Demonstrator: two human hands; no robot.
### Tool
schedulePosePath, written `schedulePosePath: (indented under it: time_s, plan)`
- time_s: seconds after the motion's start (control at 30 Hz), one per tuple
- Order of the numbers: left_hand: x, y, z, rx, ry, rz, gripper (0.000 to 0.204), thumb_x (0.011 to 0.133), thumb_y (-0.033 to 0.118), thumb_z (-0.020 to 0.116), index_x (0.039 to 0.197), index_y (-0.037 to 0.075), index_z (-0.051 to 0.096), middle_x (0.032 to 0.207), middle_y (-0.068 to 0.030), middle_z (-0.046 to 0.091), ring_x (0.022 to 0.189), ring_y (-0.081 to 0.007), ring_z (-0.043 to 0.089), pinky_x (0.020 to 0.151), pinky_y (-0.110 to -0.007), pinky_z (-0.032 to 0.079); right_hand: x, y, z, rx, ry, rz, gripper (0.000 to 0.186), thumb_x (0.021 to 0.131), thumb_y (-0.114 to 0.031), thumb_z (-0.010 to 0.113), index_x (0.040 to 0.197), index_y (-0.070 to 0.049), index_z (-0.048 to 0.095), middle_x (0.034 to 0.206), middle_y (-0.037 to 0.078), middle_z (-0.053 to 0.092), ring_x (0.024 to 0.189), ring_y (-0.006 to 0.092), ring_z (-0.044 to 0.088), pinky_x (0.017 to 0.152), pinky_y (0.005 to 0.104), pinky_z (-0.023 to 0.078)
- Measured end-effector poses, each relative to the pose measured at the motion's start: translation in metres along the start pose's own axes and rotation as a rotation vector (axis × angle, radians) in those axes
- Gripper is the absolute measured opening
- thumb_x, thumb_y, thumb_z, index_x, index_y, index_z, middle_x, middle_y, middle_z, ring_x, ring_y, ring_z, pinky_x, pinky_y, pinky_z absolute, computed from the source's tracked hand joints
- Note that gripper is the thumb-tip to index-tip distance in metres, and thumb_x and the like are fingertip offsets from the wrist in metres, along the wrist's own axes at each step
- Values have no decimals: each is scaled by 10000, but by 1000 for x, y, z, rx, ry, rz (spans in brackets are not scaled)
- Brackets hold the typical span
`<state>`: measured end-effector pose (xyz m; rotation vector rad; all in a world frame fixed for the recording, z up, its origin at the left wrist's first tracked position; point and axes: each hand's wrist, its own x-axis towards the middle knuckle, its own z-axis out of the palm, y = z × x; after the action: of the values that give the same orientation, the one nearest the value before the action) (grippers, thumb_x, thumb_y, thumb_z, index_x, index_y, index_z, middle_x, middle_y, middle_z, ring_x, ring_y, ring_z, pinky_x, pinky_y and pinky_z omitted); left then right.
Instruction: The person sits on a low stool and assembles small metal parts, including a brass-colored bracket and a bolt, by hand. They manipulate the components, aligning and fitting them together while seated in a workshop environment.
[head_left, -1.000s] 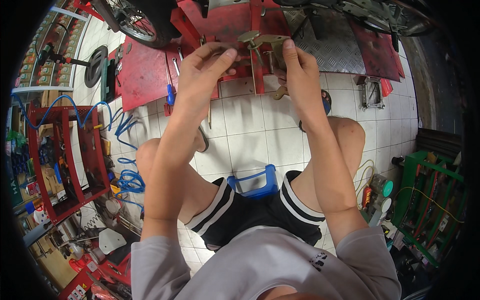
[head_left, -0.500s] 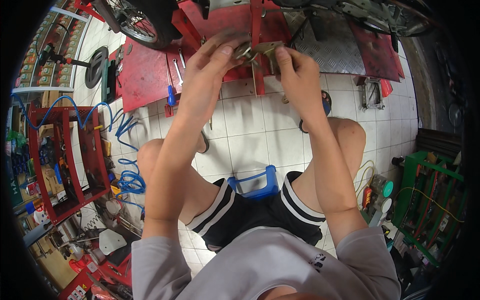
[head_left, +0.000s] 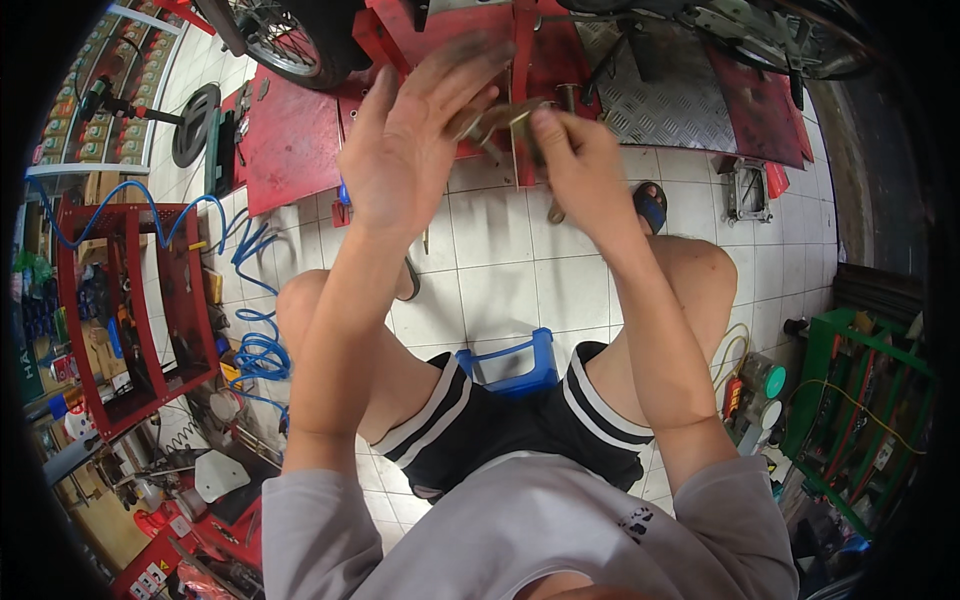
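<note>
My left hand [head_left: 405,150] is raised over the edge of a red work platform [head_left: 295,140], with its palm showing and its fingers stretched out. The fingers look dark and smudged, and slightly blurred. To its right, my right hand [head_left: 580,165] pinches a metal part [head_left: 522,125] between thumb and fingers. The part is dull and brassy, with a rounded end toward my left hand; motion blur hides its exact kind. Whether the left hand's little-finger side touches that end I cannot tell.
A motorcycle wheel [head_left: 290,45] stands at the far left of the platform. A blue plastic stool [head_left: 515,370] sits between my legs. Coiled blue hose [head_left: 262,360] hangs beside a red rack [head_left: 140,400] on the left. A green rack [head_left: 850,400] stands at right.
My left hand has let go of the metal part and opened, with the fingers spreading upward. My right hand has moved slightly left and down, still holding the part.
</note>
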<state>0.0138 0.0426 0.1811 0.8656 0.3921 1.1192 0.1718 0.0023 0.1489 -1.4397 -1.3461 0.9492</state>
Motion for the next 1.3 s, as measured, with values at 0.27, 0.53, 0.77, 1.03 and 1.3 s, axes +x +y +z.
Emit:
schedulePosePath:
  time_s: [0.27,0.53,0.77,1.03,1.3]
  plan:
    - [-1,3,-8,-93,61,-77,789,937,531,212,1432,-83,231,1457,-284,310,1387,-357,271,1165,-439,151,-6,-6,-6,155,-286,23,436,956,-369,519,788,13,645,515,42,497,488,117,453,488,310,384]
    - [-1,2,-2,-249,-8,-122,834,910,601,197,1454,-32,234,1508,-229,257,1418,-318,211,1151,-417,134,8,-6,-16,54,113,23,440,966,-372,506,825,15,661,563,38,532,545,91,495,527,297,423]
    - [0,1,-1,-281,-45,-96,842,901,614,212,1463,-11,226,1507,-220,258,1413,-307,211,1153,-409,120,-5,-1,-6,133,-284,-12,428,968,-356,508,812,17,649,553,39,525,534,101,469,515,295,402]
    - [-3,4,-2,-146,21,-109,928,871,662,279,1479,-28,156,1519,-253,199,1417,-303,207,1155,-410,115,-2,-9,-18,97,-91,7,459,971,-382,495,811,20,648,545,56,526,525,110,468,514,293,392]
    - [-4,3,2,-311,-78,-127,942,861,689,262,1496,9,120,1526,-258,172,1439,-304,148,1155,-411,110,-4,-3,-6,39,-210,-166,384,951,-324,538,806,15,645,519,73,486,503,124,409,487,307,357]
